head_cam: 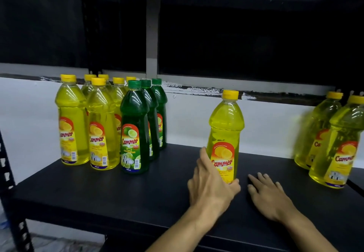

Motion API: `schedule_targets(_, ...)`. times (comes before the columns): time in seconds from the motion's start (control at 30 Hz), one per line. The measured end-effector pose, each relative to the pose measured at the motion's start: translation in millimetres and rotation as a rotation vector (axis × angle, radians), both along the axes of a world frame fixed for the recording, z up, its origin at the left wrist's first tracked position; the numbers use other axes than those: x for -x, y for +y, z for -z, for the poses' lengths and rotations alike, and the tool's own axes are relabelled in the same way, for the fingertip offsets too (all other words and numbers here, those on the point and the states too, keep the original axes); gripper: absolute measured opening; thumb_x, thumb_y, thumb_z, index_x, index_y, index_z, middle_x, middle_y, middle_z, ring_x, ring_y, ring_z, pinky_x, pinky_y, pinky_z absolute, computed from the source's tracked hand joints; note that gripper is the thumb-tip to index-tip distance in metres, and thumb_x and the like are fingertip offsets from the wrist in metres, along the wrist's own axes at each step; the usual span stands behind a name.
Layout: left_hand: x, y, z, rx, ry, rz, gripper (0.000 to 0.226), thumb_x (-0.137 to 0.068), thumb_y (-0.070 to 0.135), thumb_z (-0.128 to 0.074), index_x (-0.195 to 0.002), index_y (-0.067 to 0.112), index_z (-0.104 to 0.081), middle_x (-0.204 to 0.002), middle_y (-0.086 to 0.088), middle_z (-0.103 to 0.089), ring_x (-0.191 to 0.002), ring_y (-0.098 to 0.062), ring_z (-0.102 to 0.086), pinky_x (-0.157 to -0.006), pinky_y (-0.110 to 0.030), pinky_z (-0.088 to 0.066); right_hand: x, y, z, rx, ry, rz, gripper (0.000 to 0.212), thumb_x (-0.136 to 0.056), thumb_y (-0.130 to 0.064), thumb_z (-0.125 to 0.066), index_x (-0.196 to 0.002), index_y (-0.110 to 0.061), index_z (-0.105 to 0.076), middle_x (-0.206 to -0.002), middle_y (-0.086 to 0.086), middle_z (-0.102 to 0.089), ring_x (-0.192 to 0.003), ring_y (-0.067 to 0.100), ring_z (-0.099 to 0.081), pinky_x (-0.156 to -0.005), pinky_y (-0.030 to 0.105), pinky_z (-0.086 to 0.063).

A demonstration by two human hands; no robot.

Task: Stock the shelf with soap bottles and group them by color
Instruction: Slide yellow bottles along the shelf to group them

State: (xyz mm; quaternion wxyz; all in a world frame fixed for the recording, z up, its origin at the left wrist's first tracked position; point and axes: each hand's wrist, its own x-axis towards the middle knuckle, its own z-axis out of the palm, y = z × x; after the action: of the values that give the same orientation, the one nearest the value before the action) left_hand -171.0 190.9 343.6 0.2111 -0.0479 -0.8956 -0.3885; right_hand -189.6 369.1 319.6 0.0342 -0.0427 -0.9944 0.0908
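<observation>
On the black matte shelf board point(118, 188), the left hand point(210, 186) wraps the lower part of an upright yellow plastic soap bottle with a yellow cap point(226, 131) near the middle. The right hand point(269, 196) lies flat and empty, fingers spread, just right of it. Far left stand grouped yellow bottles point(71, 121) beside three green-capped green bottles point(135, 129); two more yellow ones point(338, 143) stand at the right edge.

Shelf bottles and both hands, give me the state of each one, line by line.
Lone yellow bottle: upright, capped, left hand around base.
Left yellow group: upright, capped.
Green bottles: upright, capped, one row.
Right yellow pair: capped, ungrouped.
Left hand: gripping.
Right hand: flat, empty.
</observation>
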Motion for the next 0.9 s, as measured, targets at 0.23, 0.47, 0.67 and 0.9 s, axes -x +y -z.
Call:
schedule_targets(0.23,43,-36,-2,-0.047,-0.04,-0.128,0.107,-0.065,0.054,-0.078,-0.14,0.022,-0.009,-0.127,0.002,-0.052,-0.111,-0.026,-0.058,-0.088,-0.037,-0.046,-1,-2,1,-0.002,-0.008,-0.105,0.055,-0.103,-0.045,-0.019,-0.154,-0.026,-0.014,-0.162,-0.002,0.0,-0.148,0.012,0.006,-0.12,0.031,-0.001)
schedule_targets(0.47,103,-58,-8,-0.052,-0.132,-0.239,0.109,-0.069,0.052,-0.077,-0.146,0.028,-0.004,-0.126,-0.007,-0.045,-0.11,-0.031,-0.055,-0.084,-0.039,-0.044,-1,-2,-1,0.032,-0.01,-0.084,0.055,-0.102,-0.049,-0.021,-0.153,-0.03,-0.016,-0.162,-0.006,-0.005,-0.148,0.01,0.0,-0.119,0.029,-0.003)
schedule_targets(0.67,138,-61,-5,-0.061,-0.097,-0.265,0.106,-0.072,0.051,-0.076,-0.147,0.024,-0.006,-0.125,-0.007,-0.049,-0.108,-0.031,-0.057,-0.081,-0.039,-0.045,-2,-3,-5,0.057,-0.002,-0.062,0.054,-0.101,-0.051,-0.022,-0.152,-0.034,-0.018,-0.161,-0.009,-0.007,-0.148,0.007,-0.001,-0.118,0.028,-0.004)
schedule_targets(0.9,163,-59,-2,-0.07,-0.112,-0.303,0.087,-0.075,0.052,-0.075,-0.133,0.01,-0.024,-0.124,-0.008,-0.05,-0.11,-0.03,-0.057,-0.084,-0.042,-0.051,-7,-6,-11,0.066,-0.002,-0.044,0.053,-0.1,-0.054,-0.023,-0.151,-0.038,-0.019,-0.161,-0.013,-0.007,-0.148,0.006,-0.002,-0.117,0.029,-0.01)
